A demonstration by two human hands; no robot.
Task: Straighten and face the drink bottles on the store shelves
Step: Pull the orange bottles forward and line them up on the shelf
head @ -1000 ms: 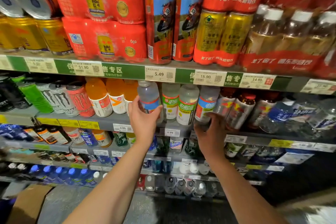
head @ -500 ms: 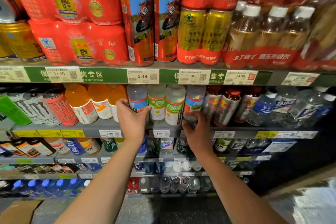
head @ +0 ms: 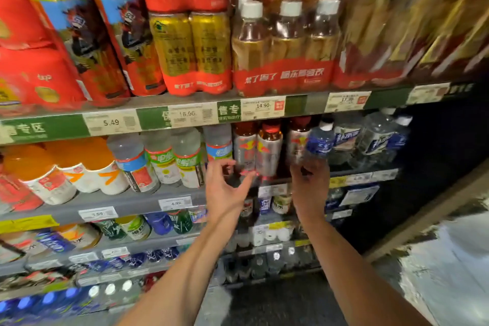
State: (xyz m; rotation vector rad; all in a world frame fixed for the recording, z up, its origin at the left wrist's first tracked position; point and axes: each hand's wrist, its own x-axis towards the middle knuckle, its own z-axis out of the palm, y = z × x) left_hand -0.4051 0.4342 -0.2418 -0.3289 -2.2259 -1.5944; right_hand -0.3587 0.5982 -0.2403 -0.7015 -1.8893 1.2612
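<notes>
On the second shelf (head: pixel 169 200) stand clear bottles with blue and green labels (head: pixel 161 161), then silver-and-red bottles with red caps (head: pixel 268 151), then a tilted blue-labelled water bottle (head: pixel 318 141). My left hand (head: pixel 225 188) hovers in front of the silver-and-red bottles, fingers spread and loosely bent, holding nothing. My right hand (head: pixel 309 182) shows its back. Its fingertips reach up to the bases of the rightmost silver-and-red bottle and the blue-labelled bottle. Blur hides whether it grips either one.
Orange drink bottles (head: pixel 87 164) stand at the left of the same shelf. Above are tall cans (head: pixel 111 42) and shrink-wrapped packs of gold bottles (head: pixel 285 47). Lower shelves (head: pixel 132 246) hold small bottles. Clear water bottles (head: pixel 375 137) sit to the right, floor (head: pixel 436 272) beyond.
Both hands have left the clear blue- and green-labelled bottles and moved right along the shelf to the silver-and-red bottles. The view has swung right and the picture is blurred.
</notes>
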